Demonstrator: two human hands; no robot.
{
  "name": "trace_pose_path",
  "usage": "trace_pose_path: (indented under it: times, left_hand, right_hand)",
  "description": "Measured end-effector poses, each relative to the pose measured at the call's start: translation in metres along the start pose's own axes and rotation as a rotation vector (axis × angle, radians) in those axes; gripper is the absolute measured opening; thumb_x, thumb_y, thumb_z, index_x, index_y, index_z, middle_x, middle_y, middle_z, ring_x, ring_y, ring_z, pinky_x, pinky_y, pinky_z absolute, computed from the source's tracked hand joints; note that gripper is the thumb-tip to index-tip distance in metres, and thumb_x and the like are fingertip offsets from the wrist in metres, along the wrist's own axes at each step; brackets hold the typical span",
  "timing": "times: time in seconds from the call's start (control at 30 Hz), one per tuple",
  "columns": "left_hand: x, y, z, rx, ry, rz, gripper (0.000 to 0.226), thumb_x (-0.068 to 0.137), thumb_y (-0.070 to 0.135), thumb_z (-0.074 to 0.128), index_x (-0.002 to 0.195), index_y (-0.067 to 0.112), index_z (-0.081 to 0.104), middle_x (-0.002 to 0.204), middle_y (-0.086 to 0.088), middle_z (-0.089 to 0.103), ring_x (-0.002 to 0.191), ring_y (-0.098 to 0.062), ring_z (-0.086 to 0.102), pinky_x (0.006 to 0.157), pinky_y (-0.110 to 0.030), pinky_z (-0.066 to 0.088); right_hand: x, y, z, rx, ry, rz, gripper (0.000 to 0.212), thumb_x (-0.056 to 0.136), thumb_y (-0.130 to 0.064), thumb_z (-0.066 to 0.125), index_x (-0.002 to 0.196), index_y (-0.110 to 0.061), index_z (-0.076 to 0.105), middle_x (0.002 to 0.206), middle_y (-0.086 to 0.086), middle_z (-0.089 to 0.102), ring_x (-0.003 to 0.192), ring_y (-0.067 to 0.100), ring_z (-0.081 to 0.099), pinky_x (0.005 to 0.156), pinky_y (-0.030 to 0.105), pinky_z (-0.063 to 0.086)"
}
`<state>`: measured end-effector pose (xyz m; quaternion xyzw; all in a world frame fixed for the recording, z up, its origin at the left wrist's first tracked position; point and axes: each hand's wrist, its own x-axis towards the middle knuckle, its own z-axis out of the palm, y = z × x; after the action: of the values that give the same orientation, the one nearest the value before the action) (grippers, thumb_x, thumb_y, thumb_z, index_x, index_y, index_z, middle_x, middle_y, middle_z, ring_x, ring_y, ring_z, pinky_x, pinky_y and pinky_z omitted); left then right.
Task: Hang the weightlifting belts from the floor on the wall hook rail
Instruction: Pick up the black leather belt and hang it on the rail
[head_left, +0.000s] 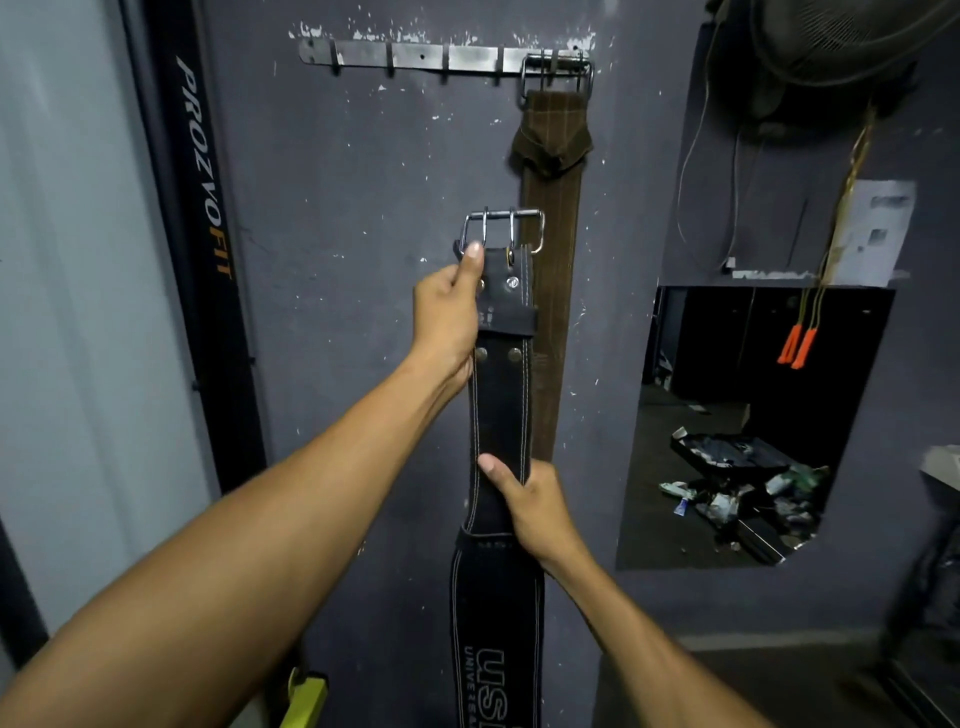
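I hold a black leather weightlifting belt (501, 410) upright in front of the grey wall, its steel buckle at the top. My left hand (449, 319) grips the belt just under the buckle, thumb against the buckle frame. My right hand (530, 506) grips the strap lower down, where it starts to widen. The metal hook rail (415, 54) is fixed high on the wall, well above the buckle. A brown belt (553, 218) hangs by its buckle from the rail's right end. Several hooks to its left are bare.
A black post with "PROZOFIT" lettering (205, 171) stands to the left. On the right are a wall opening with litter inside (737, 467), orange-handled cords (797, 345), a paper notice (872, 228) and a fan (841, 36). Something yellow (306, 696) lies low down.
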<state>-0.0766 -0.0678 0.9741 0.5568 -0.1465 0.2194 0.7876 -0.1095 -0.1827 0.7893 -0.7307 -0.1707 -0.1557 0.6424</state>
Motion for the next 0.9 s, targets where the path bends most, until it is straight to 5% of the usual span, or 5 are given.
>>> trace_pose_path:
  times: [0.2,0.43,0.57,0.7,0.9]
  left_hand:
    - [0.015,0.007,0.008,-0.010,0.019,0.066,0.054,0.102,0.042,0.061,0.102,-0.010,0.071,0.089,-0.021,0.072,0.080,-0.031,0.066,0.073,-0.043,0.055]
    - [0.026,0.018,0.016,0.026,0.006,0.079,0.030,0.102,0.044,0.061,0.108,0.016,0.059,0.103,-0.012,0.048,0.092,-0.029,0.045,0.078,-0.045,0.036]
    - [0.038,0.027,0.011,-0.003,0.007,0.104,0.032,0.100,0.047,0.063,0.107,0.016,0.059,0.103,-0.012,0.050,0.093,-0.029,0.046,0.080,-0.046,0.038]
    - [0.040,0.026,0.008,-0.010,0.019,0.118,0.037,0.095,0.048,0.065,0.107,0.014,0.058,0.104,-0.013,0.050,0.094,-0.030,0.046,0.084,-0.047,0.039]
    - [0.023,-0.003,0.008,0.038,-0.033,0.115,0.044,0.097,0.046,0.063,0.098,0.004,0.075,0.095,-0.018,0.075,0.089,-0.030,0.069,0.091,-0.051,0.057]
  right_hand:
    - [-0.007,0.005,-0.004,0.219,-0.099,0.042,0.033,0.084,-0.048,0.078,0.096,-0.018,0.082,0.100,0.013,0.082,0.096,0.031,0.079,0.087,0.043,0.063]
    - [-0.039,0.026,0.005,0.193,0.047,0.089,0.046,0.084,-0.060,0.076,0.085,-0.015,0.081,0.086,0.012,0.080,0.083,0.024,0.078,0.079,0.038,0.063]
    - [-0.070,0.065,0.000,0.152,-0.138,0.149,0.037,0.081,-0.055,0.083,0.114,-0.042,0.076,0.117,-0.005,0.080,0.110,0.015,0.076,0.092,0.032,0.062]
    - [-0.075,0.090,-0.008,0.044,-0.167,0.207,0.025,0.090,-0.032,0.081,0.114,-0.038,0.077,0.118,-0.012,0.080,0.112,0.009,0.075,0.103,0.042,0.059]
    - [-0.021,0.046,-0.034,0.031,-0.177,0.109,0.082,0.080,-0.080,0.061,0.142,-0.027,0.059,0.141,-0.005,0.067,0.133,0.012,0.060,0.114,0.035,0.047]
